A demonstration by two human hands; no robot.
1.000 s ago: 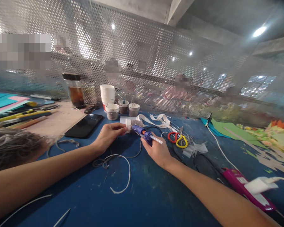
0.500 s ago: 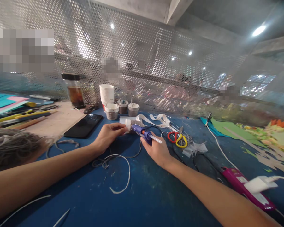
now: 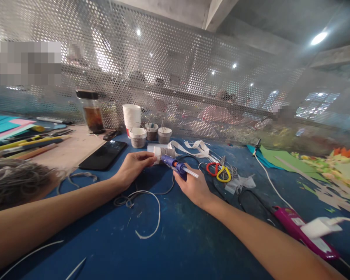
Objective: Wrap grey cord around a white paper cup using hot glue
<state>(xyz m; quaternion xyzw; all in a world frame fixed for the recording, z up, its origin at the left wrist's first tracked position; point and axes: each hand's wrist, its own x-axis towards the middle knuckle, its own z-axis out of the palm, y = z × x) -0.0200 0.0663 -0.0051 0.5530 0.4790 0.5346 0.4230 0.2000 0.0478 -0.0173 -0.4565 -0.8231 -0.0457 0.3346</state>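
Observation:
My left hand (image 3: 137, 165) pinches the white rim of a small paper cup (image 3: 158, 152) lying on its side, its wall wrapped in grey cord. Wrapped in my right hand (image 3: 192, 184) is a blue hot glue gun (image 3: 175, 163), with a clear glue stick (image 3: 191, 172) poking out of its back. The gun's nozzle end is close to the cup's side; whether it touches I cannot tell. Grey cord (image 3: 164, 191) trails on the table below the cup, near a curled white strip (image 3: 159, 217).
Behind stand several cord-wrapped cups (image 3: 138, 139) and stacked paper cups (image 3: 132, 114). A phone (image 3: 103, 155), a jar of brown liquid (image 3: 92, 116) and grey yarn (image 3: 14, 181) lie left. Scissors (image 3: 223, 174), a measuring tape (image 3: 202, 151) and a magenta power strip (image 3: 291, 221) are right.
The glue gun has shifted very slightly left and down along the cup's side in my right hand. My left hand keeps its pinch on the cup, almost unmoved.

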